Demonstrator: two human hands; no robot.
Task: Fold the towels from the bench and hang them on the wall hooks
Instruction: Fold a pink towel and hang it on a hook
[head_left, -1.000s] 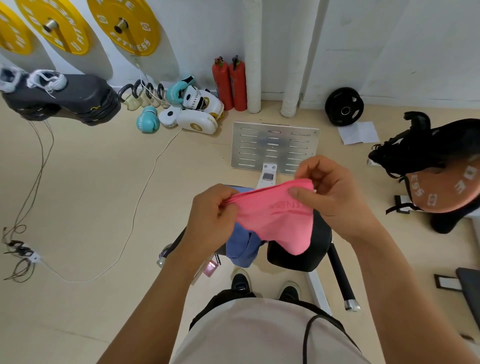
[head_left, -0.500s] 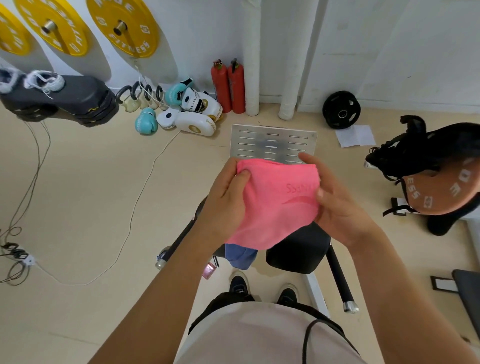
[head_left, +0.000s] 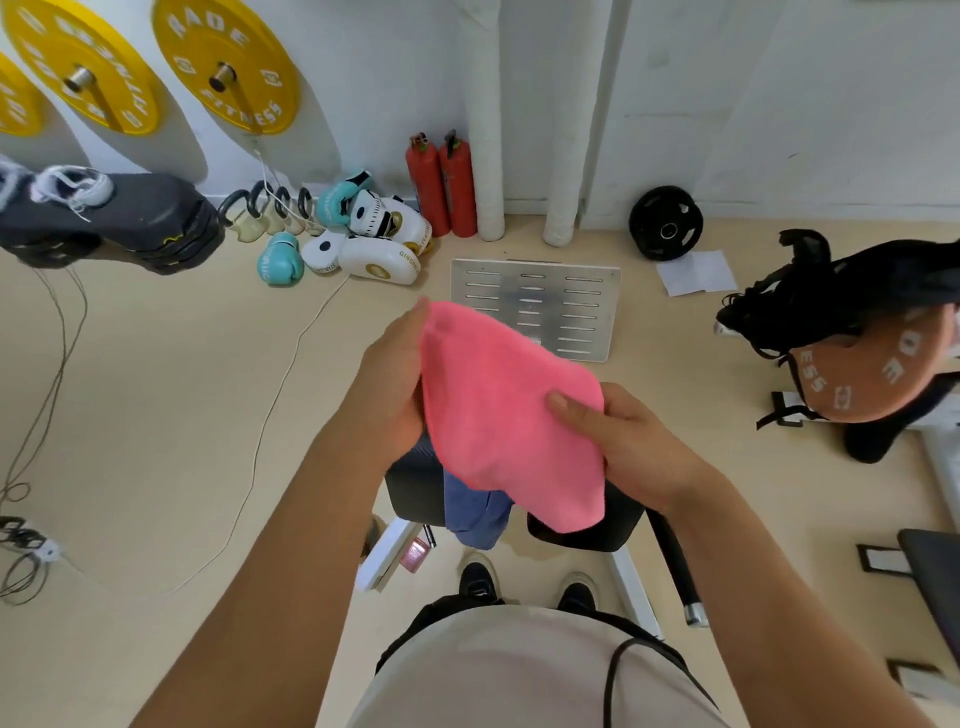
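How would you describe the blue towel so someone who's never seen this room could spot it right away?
Look at the black bench just in front of the person's feet. The blue towel drapes over its near edge, partly hidden beneath the pink towel held by both hands. It is the only blue cloth there and nobody is holding it.

The person wears a beige top (head_left: 519, 670), dark trousers (head_left: 415, 629), black shoes (head_left: 478, 584) and bare forearms.

Plain pink towel (head_left: 511, 415), blue towel (head_left: 475, 514), yellow weight plates (head_left: 226, 65), red extinguishers (head_left: 441, 187)
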